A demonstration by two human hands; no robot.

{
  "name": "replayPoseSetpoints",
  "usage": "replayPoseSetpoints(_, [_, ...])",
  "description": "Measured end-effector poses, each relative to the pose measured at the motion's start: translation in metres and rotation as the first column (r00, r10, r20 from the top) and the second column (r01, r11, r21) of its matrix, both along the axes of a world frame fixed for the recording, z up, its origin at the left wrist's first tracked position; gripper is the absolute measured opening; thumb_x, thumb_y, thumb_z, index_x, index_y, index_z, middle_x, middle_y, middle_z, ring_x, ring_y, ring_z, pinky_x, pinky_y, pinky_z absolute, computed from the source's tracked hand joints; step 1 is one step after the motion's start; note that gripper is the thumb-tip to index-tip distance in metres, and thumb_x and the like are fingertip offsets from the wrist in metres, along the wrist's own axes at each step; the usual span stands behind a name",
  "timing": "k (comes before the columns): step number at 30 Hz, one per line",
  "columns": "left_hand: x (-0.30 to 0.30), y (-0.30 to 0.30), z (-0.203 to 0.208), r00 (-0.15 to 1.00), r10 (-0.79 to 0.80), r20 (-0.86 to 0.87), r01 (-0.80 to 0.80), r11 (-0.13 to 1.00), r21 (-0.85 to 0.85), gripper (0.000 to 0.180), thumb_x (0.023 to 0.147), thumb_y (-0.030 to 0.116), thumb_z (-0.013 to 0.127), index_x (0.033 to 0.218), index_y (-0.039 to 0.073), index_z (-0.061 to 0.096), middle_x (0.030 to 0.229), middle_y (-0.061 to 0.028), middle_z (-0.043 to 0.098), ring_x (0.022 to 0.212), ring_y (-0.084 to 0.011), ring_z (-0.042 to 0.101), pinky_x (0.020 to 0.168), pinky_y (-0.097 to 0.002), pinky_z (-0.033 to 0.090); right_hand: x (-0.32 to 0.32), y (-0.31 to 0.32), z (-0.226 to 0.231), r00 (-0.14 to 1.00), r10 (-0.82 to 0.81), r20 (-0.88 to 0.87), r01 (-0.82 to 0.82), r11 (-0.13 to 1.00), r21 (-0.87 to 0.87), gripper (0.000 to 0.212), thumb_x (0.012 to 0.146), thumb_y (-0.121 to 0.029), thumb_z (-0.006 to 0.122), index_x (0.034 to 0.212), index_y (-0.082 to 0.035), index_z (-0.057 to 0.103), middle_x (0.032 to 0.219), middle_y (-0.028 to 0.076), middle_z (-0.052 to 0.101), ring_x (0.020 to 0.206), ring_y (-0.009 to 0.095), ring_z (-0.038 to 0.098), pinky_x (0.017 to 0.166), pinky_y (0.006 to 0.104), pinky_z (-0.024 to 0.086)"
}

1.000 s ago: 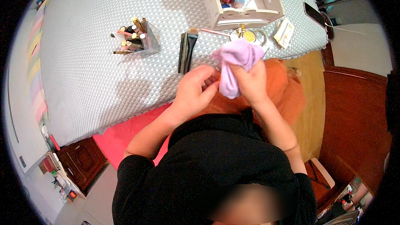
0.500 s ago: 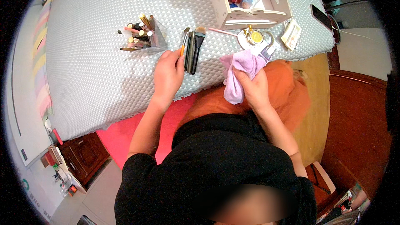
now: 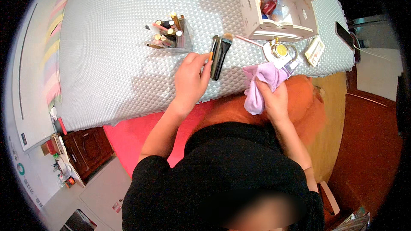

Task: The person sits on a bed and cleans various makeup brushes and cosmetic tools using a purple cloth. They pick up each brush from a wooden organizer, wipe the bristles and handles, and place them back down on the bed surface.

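Observation:
My left hand (image 3: pixel 189 79) reaches over the grey quilted surface (image 3: pixel 115 51) and its fingertips touch a small orange-handled brush (image 3: pixel 211 51) lying beside two dark makeup brushes (image 3: pixel 221 52). I cannot tell whether the fingers have closed on it. My right hand (image 3: pixel 272 98) grips a lilac cloth (image 3: pixel 262 81) near the surface's front edge, above an orange cushion (image 3: pixel 308 102).
A clear holder of lipsticks and pencils (image 3: pixel 168 32) stands left of the brushes. A white organiser box (image 3: pixel 278 10) holds cosmetics at the back right. A round compact with a gold disc (image 3: pixel 280 50) and a small packet (image 3: pixel 314 50) lie near it.
My left hand left the lilac cloth and moved up onto the surface to the brushes. My right hand stayed on the cloth and shifted slightly right.

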State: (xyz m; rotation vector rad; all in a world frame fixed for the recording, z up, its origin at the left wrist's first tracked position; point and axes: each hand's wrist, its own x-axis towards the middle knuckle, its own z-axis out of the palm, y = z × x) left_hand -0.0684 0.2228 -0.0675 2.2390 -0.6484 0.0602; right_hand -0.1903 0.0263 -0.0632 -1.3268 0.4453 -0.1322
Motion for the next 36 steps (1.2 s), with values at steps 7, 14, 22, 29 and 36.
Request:
replayPoseSetpoints(7, [-0.017,-0.012,0.098,0.826,-0.564,-0.014,0.514,0.762,-0.393,0.014,0.08,0.011,0.07,0.092,0.005,0.066,0.083,-0.0079,0.061,0.066,-0.0219,0.057,0.058,-0.0316,0.046,0.001,0.005,0.006,1.0,-0.022,0.006,0.022,0.993,-0.113,0.027,0.087,-0.009,0.064,0.113,0.0,0.059,0.106,0.006,0.065,0.096,0.015,0.061,0.084,0.0295,0.049])
replayPoseSetpoints(14, [-0.077,-0.057,0.199,0.532,-0.831,0.16,0.784,0.412,-0.464,0.019,0.074,0.02,0.061,0.072,0.002,0.057,0.069,-0.0106,0.054,0.06,-0.0266,0.058,0.046,-0.0365,0.046,0.001,0.005,0.002,0.997,-0.003,-0.083,-0.002,0.998,-0.055,0.026,0.089,-0.011,0.065,0.11,0.001,0.058,0.099,0.008,0.065,0.086,0.015,0.063,0.074,0.0291,0.052])
replayPoseSetpoints(22, [-0.063,-0.036,0.189,0.1,-0.994,0.046,0.929,0.077,-0.361,0.014,0.077,0.018,0.059,0.076,0.004,0.056,0.079,-0.0074,0.055,0.073,-0.0253,0.06,0.058,-0.0338,0.052,0.001,0.005,0.001,0.997,0.029,-0.076,-0.025,0.998,0.055,0.024,0.09,-0.01,0.064,0.111,0.0,0.058,0.098,0.005,0.065,0.089,0.013,0.061,0.078,0.0271,0.05])
replayPoseSetpoints(29, [0.001,0.017,0.104,0.932,-0.038,0.36,0.021,0.998,0.053,0.025,0.072,0.008,0.074,0.095,0.009,0.068,0.089,-0.0084,0.056,0.087,-0.0265,0.055,0.077,-0.0392,0.044,0.002,0.002,-0.003,0.998,0.039,-0.059,-0.042,0.998,-0.055,0.029,0.09,-0.01,0.061,0.115,0.001,0.054,0.101,0.009,0.064,0.086,0.019,0.064,0.072,0.0328,0.055])
replayPoseSetpoints(36, [0.03,0.029,0.09,0.91,0.095,0.403,-0.246,0.907,0.341,0.028,0.064,0.008,0.079,0.09,0.008,0.069,0.091,-0.0065,0.052,0.086,-0.026,0.051,0.078,-0.0381,0.042,0.001,0.004,-0.007,0.997,0.076,-0.034,-0.076,0.997,-0.014,0.027,0.09,-0.009,0.059,0.115,0.001,0.054,0.101,0.01,0.064,0.085,0.019,0.064,0.072,0.0323,0.055])
